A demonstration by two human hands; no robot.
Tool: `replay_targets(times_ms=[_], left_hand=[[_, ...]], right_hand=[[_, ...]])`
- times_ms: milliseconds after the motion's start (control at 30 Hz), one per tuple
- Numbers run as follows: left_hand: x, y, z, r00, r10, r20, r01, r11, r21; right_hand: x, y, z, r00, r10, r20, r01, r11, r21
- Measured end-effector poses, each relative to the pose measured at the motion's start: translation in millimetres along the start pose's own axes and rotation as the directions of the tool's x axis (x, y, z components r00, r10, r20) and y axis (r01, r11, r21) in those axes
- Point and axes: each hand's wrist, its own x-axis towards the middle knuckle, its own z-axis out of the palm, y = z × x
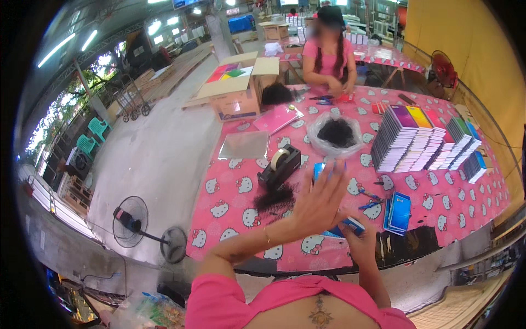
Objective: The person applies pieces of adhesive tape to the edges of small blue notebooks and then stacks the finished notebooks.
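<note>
My left hand (320, 200) is stretched out over the table, palm down with its fingers straight, in front of the tape dispenser. A blue piece (318, 171) shows beside its fingertips, mostly hidden by the hand. Lower and to the right, my right hand (362, 241) is closed on the edge of a small blue notebook (352, 223), which the left hand partly covers. Just right of that hand lies a small pile of blue notebooks (398, 211). Blue-handled pliers (371, 204) lie beside the pile.
A black tape dispenser (279, 167) and black coils (275, 198) lie to the left. Beyond are a plastic bag of black coils (335, 133), notebook stacks (402, 140) and an open carton (235, 98). A co-worker (329, 57) works across the table; a fan (131, 221) stands left.
</note>
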Motion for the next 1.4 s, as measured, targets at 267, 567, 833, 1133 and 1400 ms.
replay_targets(times_ms=[267,567,833,1133,1400], left_hand=[[-14,20,12,1.000,0.026,-0.005,-0.027,0.976,-0.215],[2,20,0,0.995,0.036,0.093,-0.011,0.967,-0.255],[-3,23,-12,1.000,-0.012,-0.026,0.003,0.950,-0.314],[11,12,-10,0.996,0.059,-0.064,-0.082,0.878,-0.472],[7,11,-14,0.988,0.045,-0.145,-0.116,0.836,-0.537]], right_hand=[[12,-1,2,0.988,-0.148,0.049,0.153,0.980,-0.131],[22,4,-9,0.994,-0.110,0.020,0.111,0.991,-0.070],[16,4,-14,0.992,-0.112,0.053,0.120,0.976,-0.179],[9,-8,-15,0.989,-0.099,0.107,0.116,0.980,-0.162],[4,-28,-60,0.980,-0.020,0.199,0.036,0.997,-0.074]])
